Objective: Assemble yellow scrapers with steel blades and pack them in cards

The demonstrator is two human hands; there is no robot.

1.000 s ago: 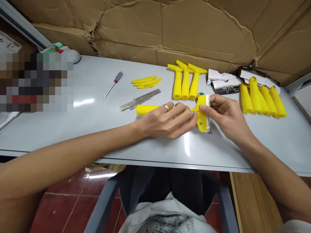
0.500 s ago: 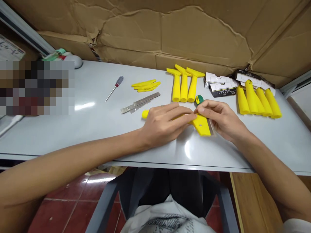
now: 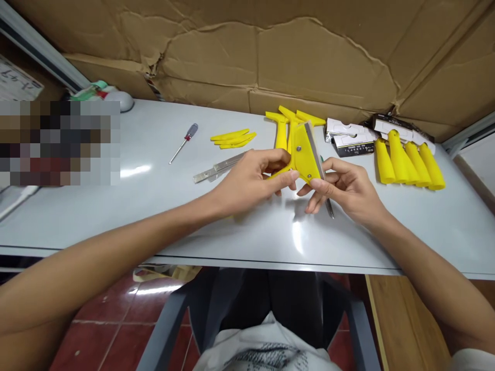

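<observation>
- Head view: left hand [image 3: 253,178] grips the scraper [image 3: 302,159] by its neck; right hand [image 3: 350,188] pinches its lower corner.
- Step in hand: seemingly adjusting the blade [image 3: 313,143]; next move calls for fingers clear of its edge.
- Scraper: yellow, tilted between both hands' fingers, two screws [image 3: 299,148] showing; blade wrapping hard to tell.

Your scraper [image 3: 303,157], centre frame: smooth plastic, slight sheen, metal screws [image 3: 299,148], metal-looking blade strip [image 3: 314,149]. Tabletop [image 3: 247,241] in front of you: smooth, glossy, showing glare. Cardboard [image 3: 290,67], top of frame: matt, creased, torn. Screwdriver [image 3: 187,137], left of centre: shiny metal shaft, plastic-looking handle. Your shirt [image 3: 263,345], bottom centre: wrinkled printed cloth. Floor tiles [image 3: 104,340], lower left: glossy. Panel [image 3: 406,319], lower right: smooth wood grain.
</observation>
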